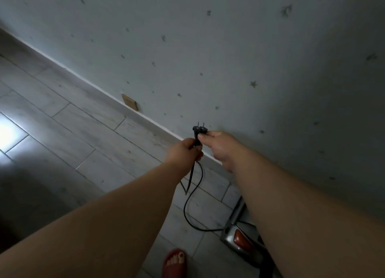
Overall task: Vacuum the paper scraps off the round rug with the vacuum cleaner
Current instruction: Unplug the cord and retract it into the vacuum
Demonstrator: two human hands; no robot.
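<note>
Plug (pixel 199 129) held out before us, close to wall (pixel 229 59). Prongs point up toward wall, and plug's long axis is near upright in view. Our right hand (pixel 216 146) pinches plug body, thumb and forefinger clamped on it. Our left hand (pixel 184 152) just below, fingers curled round cord (pixel 188 202). Cord drops in loop, runs over floor (pixel 73 131) to vacuum cleaner (pixel 235 236) at lower right, partly behind our right forearm. Red slipper (pixel 175 263) at bottom edge.
</note>
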